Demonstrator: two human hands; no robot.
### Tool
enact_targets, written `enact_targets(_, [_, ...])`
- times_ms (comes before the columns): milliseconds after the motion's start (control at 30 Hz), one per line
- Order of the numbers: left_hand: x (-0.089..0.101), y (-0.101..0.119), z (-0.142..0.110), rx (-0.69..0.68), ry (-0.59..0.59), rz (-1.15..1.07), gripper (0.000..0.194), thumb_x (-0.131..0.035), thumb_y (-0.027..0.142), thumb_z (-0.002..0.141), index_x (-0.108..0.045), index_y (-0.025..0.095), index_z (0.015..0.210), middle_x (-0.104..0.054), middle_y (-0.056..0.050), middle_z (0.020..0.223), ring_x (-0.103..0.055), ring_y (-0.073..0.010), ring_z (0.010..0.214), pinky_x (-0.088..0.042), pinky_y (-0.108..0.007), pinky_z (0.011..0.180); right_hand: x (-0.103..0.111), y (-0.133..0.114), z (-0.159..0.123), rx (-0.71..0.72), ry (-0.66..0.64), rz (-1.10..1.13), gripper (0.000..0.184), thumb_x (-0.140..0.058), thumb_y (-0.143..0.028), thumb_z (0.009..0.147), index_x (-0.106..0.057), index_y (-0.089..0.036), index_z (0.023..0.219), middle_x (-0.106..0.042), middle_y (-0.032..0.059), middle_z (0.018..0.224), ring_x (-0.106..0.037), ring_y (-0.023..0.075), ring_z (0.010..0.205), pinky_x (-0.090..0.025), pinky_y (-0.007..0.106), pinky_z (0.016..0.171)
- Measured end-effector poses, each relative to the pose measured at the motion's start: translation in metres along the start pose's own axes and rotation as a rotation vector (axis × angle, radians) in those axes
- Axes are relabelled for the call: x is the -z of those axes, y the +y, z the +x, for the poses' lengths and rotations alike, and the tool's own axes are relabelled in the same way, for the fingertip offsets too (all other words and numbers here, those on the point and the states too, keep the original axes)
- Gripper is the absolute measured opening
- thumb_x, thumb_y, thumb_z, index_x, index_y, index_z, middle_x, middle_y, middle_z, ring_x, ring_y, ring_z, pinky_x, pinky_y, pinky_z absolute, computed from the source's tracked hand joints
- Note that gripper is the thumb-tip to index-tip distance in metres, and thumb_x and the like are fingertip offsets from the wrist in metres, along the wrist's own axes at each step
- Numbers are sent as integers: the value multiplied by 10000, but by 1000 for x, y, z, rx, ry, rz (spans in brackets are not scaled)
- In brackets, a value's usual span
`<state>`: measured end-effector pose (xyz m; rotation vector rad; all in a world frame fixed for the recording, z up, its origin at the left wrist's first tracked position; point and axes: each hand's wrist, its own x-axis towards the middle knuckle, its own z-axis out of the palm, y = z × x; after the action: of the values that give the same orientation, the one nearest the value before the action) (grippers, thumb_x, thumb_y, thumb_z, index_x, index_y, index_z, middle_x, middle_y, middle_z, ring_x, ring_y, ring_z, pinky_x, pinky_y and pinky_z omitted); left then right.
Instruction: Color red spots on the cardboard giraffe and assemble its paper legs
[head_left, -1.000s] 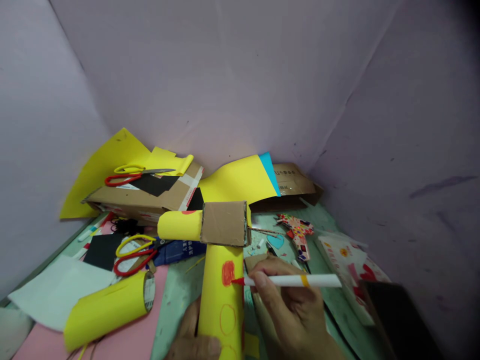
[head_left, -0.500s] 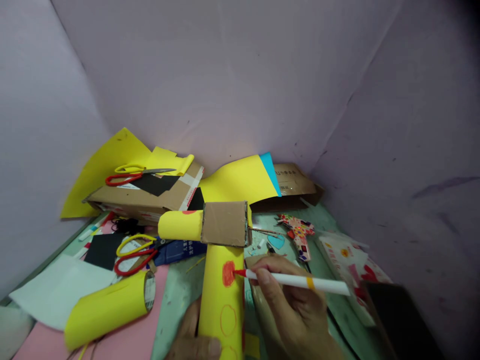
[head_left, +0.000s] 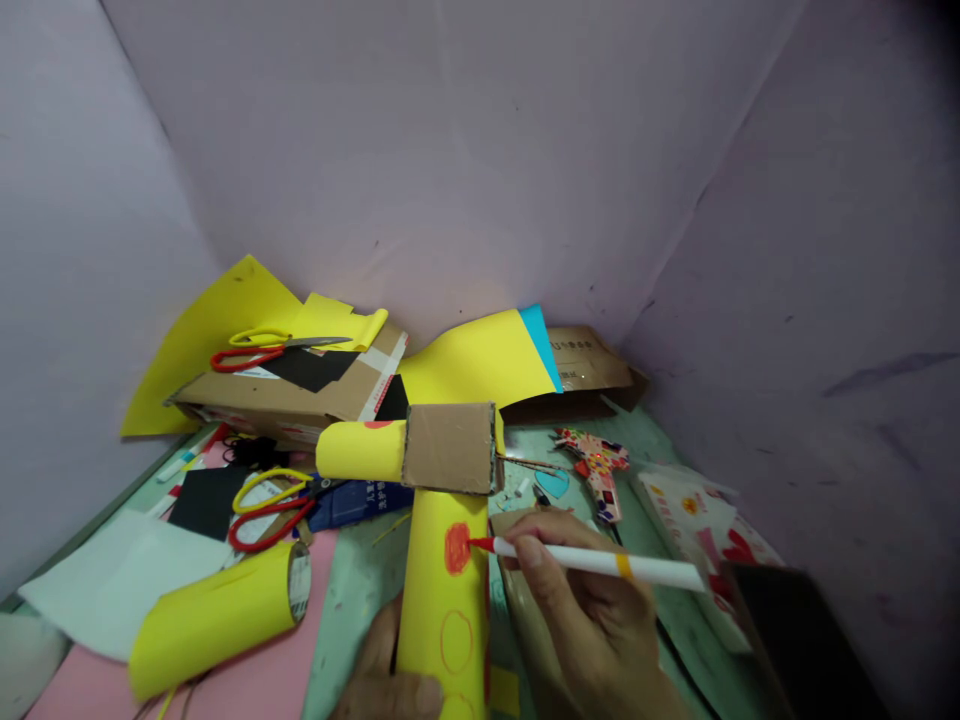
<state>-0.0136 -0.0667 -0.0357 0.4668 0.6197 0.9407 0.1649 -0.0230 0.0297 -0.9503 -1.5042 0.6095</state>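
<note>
Fingers of our right hand (head_left: 589, 615) pinch a white marker (head_left: 660, 570), its red tip at the edge of a red spot (head_left: 457, 549) on the yellow tube (head_left: 427, 590). Our left hand (head_left: 390, 692) grips that tube low down, some fingers hidden behind it. Atop sits a cardboard block (head_left: 450, 448); with the small yellow roll (head_left: 360, 451) jutting left, it blocks part of our view of the green table (head_left: 352, 585). Rightward lie a patterned glue gun (head_left: 601, 463) and a plastic packet (head_left: 694, 515); leftward, scissors (head_left: 306, 508) and a loose yellow cylinder (head_left: 214, 625); behind, a cardboard box (head_left: 274, 398).
</note>
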Motion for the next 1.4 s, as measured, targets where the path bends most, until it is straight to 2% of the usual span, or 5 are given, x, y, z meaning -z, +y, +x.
enact_targets(200, [-2,-1,1,15,25,-51,987,-819,271,563,-356,189,1430,-754,-106,1060,-645,-377,1094,-446,-488,964,-1,4,-3,7,-24,17,125,-557,-182,920,-636,-272,886,-658,-34,778,-620,139,720,-460,270,671])
enact_targets(533, [4,-2,0,11,7,3,919,-783,280,602,-387,194,1427,-739,-120,1087,-642,-388,1080,-469,-501,931,-1,3,0,36,-60,40,140,-545,-170,920,-628,-278,890,-642,-55,755,-613,118,695,-461,250,662])
enact_targets(867, [5,0,0,12,15,21,932,-791,293,596,-385,192,1428,-733,-126,1091,-648,-389,1064,-467,-499,936,-3,4,-3,32,-16,21,166,-565,-168,926,-642,-298,997,-691,-41,882,-649,125,810,-497,250,744])
enact_targets(1200, [9,-2,0,47,34,6,979,-811,279,584,-358,184,1446,-757,-115,1029,-668,-381,1025,-506,-468,871,-5,2,-2,41,10,-43,145,-574,-185,909,-664,-287,960,-702,-19,824,-670,145,746,-524,257,680])
enact_targets(1400, [10,-2,1,38,16,5,965,-814,298,583,-374,188,1435,-746,-120,1076,-640,-389,1085,-478,-495,927,-5,3,-3,70,-20,-44,167,-584,-172,895,-679,-285,974,-724,-8,832,-689,158,749,-540,266,677])
